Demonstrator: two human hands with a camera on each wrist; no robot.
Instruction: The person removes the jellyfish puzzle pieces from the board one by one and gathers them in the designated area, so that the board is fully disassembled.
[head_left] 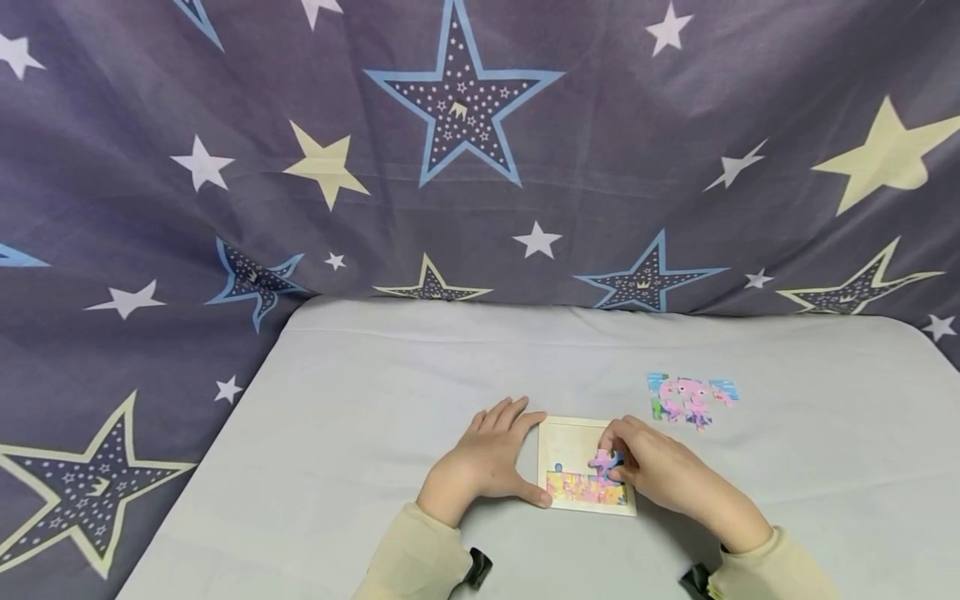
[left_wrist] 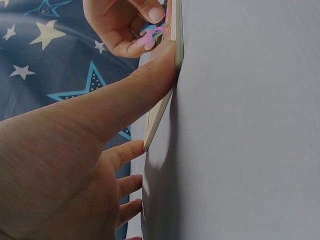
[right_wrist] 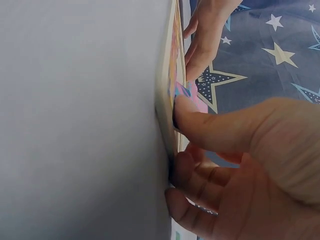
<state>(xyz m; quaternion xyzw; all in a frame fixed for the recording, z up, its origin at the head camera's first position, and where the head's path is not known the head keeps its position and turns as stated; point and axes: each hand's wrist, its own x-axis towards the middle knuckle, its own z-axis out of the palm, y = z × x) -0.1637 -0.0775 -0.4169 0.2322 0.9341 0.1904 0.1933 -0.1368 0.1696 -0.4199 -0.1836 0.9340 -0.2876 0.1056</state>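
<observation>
A square wooden puzzle tray [head_left: 570, 435] lies on the table, its near part filled with a row of colourful jigsaw pieces [head_left: 573, 486]. My left hand [head_left: 487, 458] spreads its straight fingers along the tray's left side. Its thumb rests at the near left corner and its index fingertip at the far left corner. Between thumb and fingers, my right hand [head_left: 663, 471] pinches a pink and blue puzzle piece [head_left: 602, 461]. That puzzle piece [left_wrist: 151, 36] is tilted over the right part of the tray, close above the filled row. The thumb partly hides it in the right wrist view.
Beyond the tray to the right, several more puzzle pieces [head_left: 686, 398] lie together, showing pink cartoon figures. A pale cloth covers the table [head_left: 360, 417]. Behind it and at the left hangs a dark curtain [head_left: 525, 208] printed with stars.
</observation>
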